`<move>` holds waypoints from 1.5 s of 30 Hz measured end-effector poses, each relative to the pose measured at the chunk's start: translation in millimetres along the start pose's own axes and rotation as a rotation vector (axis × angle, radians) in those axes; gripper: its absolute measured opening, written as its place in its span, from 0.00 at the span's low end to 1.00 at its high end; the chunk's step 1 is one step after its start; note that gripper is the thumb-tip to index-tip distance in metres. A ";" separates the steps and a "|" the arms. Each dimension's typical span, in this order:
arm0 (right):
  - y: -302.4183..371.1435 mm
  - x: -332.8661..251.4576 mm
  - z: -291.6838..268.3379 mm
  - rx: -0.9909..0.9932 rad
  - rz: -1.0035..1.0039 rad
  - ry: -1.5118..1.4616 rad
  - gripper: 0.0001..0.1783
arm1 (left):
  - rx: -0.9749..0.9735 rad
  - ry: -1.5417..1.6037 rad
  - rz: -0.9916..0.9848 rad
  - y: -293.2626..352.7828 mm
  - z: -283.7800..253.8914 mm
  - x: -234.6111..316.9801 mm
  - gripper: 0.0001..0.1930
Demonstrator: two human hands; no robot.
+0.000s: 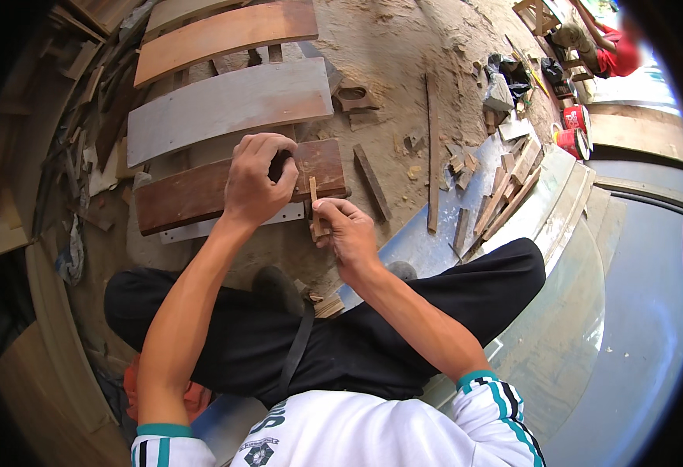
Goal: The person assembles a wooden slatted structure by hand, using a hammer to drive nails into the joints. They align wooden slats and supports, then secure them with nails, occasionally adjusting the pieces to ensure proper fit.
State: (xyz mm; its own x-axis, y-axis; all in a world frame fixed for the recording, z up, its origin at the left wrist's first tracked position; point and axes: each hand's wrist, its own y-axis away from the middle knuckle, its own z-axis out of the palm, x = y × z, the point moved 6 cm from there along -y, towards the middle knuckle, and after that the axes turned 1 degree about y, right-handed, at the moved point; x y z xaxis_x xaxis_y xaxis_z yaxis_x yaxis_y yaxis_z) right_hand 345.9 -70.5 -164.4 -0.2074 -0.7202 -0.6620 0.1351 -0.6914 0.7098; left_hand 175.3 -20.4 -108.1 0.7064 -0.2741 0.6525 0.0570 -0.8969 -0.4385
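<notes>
My right hand (349, 237) pinches a thin, light-coloured wood strip (313, 188) between thumb and fingers. The strip stands roughly upright at the near edge of a dark brown wooden board (189, 194), close to its right end. Over that board hovers or rests my left hand (259, 177); its fingers are curled, with a gap between thumb and fingertips and nothing visible in them. I cannot tell whether it touches the wood. A pale strip with holes (267, 222) shows just below the board.
Beyond lie a grey-white slat (228, 109) and an orange-brown slat (224, 43). Wood offcuts (505, 191) are piled at right, near red cans (571, 142). Scrap wood lines the left side. A person in red (618, 54) is at the far right. My legs (466, 292) are folded in front.
</notes>
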 end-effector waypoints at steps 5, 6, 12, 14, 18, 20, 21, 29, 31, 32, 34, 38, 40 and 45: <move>-0.5 0.0 -0.1 -0.030 0.063 -0.031 0.10 | -0.020 0.011 -0.009 -1.2 0.2 1.6 0.08; -0.6 0.0 0.4 -0.031 0.070 -0.029 0.10 | -0.021 0.009 -0.010 -1.0 -0.6 1.6 0.08; 0.1 -1.0 -0.2 -0.018 0.083 -0.025 0.11 | -0.063 -0.007 0.003 -2.7 0.5 4.6 0.09; 1.7 -2.8 0.5 -0.002 0.076 -0.005 0.11 | -0.068 -0.015 0.012 -2.8 -0.4 5.2 0.09; 2.1 -2.9 1.2 0.016 0.059 0.007 0.10 | -0.071 -0.014 0.014 -3.4 -0.3 5.3 0.09; 3.0 -3.2 1.7 0.028 0.050 0.003 0.10 | -0.075 -0.012 0.011 -4.0 -0.4 6.5 0.09; 3.2 -3.2 1.9 0.030 0.050 0.003 0.10 | -0.076 -0.010 0.009 -4.1 -0.3 6.7 0.09; 6.3 -28.9 -11.5 0.040 -0.203 0.090 0.08 | -0.071 0.000 0.012 -3.1 -1.4 4.6 0.10; 4.1 -42.0 -28.7 0.116 -0.384 0.265 0.08 | -0.070 0.006 0.010 -2.6 -0.6 4.5 0.10; 0.7 -45.6 -36.0 0.153 -0.475 0.353 0.08 | -0.071 0.004 0.009 -2.5 -0.6 4.2 0.10; -0.6 -54.9 -36.9 0.205 -0.662 0.490 0.08 | -0.075 0.002 0.007 -2.8 0.3 3.9 0.10; 4.2 -61.2 -29.5 0.249 -0.781 0.626 0.06 | -0.072 -0.007 0.005 -3.6 -0.5 5.0 0.11; 3.7 -60.2 -29.2 0.268 -0.787 0.637 0.05 | -0.072 -0.013 0.009 -3.4 0.2 5.8 0.11; 4.6 -59.4 -25.6 0.290 -0.793 0.655 0.05 | -0.088 -0.035 -0.002 -2.2 0.3 5.3 0.11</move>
State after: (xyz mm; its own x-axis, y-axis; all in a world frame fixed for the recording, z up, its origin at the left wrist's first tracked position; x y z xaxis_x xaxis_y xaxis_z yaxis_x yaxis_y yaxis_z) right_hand 383.6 -32.4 -127.9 0.4377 -0.0209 -0.8989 -0.0635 -0.9980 -0.0077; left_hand 179.1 -19.8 -103.9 0.7307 -0.2616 0.6306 -0.0031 -0.9249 -0.3801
